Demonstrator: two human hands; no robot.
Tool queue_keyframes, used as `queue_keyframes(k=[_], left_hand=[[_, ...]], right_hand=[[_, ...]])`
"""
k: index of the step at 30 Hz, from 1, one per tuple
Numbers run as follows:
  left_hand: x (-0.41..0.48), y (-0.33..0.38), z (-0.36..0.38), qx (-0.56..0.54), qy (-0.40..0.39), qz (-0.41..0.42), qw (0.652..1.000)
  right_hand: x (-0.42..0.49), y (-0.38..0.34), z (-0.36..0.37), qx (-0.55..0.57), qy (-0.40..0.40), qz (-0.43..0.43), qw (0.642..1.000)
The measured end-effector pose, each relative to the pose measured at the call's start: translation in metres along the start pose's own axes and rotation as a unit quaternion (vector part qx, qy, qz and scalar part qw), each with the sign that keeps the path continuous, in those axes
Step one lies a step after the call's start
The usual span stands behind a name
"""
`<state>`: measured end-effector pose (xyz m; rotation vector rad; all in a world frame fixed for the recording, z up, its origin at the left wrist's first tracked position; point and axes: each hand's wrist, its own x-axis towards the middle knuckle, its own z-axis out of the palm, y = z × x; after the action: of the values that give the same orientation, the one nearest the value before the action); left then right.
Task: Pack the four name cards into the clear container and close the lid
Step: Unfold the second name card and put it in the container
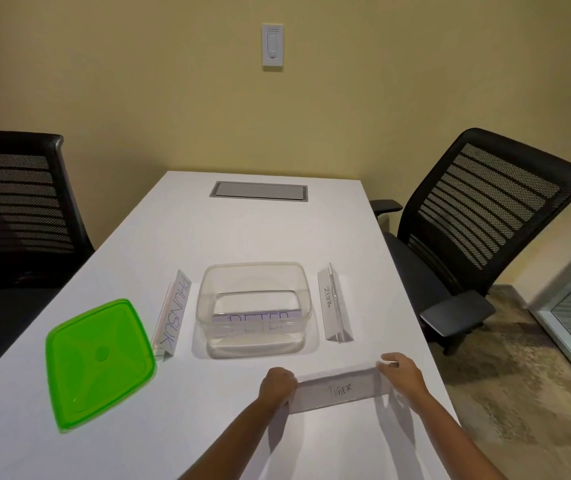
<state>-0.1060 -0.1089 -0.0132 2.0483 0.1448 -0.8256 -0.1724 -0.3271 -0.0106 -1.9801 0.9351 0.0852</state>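
A clear square container (254, 271) stands open in the middle of the white table, with the PETER name card (258, 318) standing inside it. The PHUNSUK card (173, 315) stands just left of the container and the ZEBRA card (331, 301) just right of it. The green lid (98, 360) lies flat at the left. In front of the container, my left hand (277, 384) and my right hand (400, 370) each grip one end of the folded TIGER card (341, 389), held just above the table.
The white table (242, 230) has a grey cable hatch (259, 190) at its far end. Black mesh chairs stand at the left (10, 199) and right (478, 216). The table's right edge runs close by my right arm.
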Motion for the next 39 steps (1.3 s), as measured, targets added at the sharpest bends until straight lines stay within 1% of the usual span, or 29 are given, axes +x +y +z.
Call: queue_keyframes(k=[2, 4, 6, 11, 15, 18, 21, 24, 28, 33, 37, 39], left_hand=[[0.002, -0.003, 0.001, -0.028, 0.006, 0.009, 1.0], [-0.002, -0.002, 0.001, -0.061, 0.015, 0.001, 0.998], [-0.008, 0.004, -0.001, -0.114, 0.032, -0.006, 0.993], [-0.009, 0.017, -0.007, -0.181, 0.046, 0.029, 0.982], [-0.011, 0.027, -0.014, -0.21, 0.035, 0.037, 0.976], [-0.014, 0.034, -0.02, -0.231, 0.008, 0.025, 0.973], [-0.015, 0.035, -0.028, -0.234, -0.013, 0.02, 0.972], [-0.018, 0.037, -0.035, -0.22, -0.017, 0.037, 0.975], [-0.022, 0.041, -0.046, -0.135, -0.02, 0.08, 0.987], [-0.025, 0.045, -0.057, -0.062, -0.072, 0.135, 0.986], [-0.028, 0.053, -0.058, -0.074, -0.109, 0.165, 0.977], [-0.027, 0.057, -0.058, -0.101, -0.124, 0.171, 0.972]], right_hand=[[0.001, -0.003, -0.003, 0.033, 0.015, -0.009, 0.999], [0.003, -0.008, -0.007, 0.071, 0.034, -0.021, 0.997], [0.004, -0.015, -0.012, 0.108, 0.061, -0.038, 0.992], [0.01, -0.031, -0.025, 0.189, 0.1, -0.073, 0.974], [0.012, -0.04, -0.032, 0.265, 0.103, -0.084, 0.955], [0.011, -0.049, -0.037, 0.285, 0.084, -0.113, 0.948], [0.008, -0.063, -0.042, 0.289, 0.063, -0.156, 0.942], [0.004, -0.08, -0.046, 0.283, 0.041, -0.198, 0.938], [-0.001, -0.105, -0.053, 0.258, 0.014, -0.256, 0.932], [-0.009, -0.14, -0.057, 0.199, -0.019, -0.31, 0.929], [-0.018, -0.165, -0.044, 0.115, -0.054, -0.35, 0.928], [-0.022, -0.173, -0.032, 0.088, -0.05, -0.364, 0.926]])
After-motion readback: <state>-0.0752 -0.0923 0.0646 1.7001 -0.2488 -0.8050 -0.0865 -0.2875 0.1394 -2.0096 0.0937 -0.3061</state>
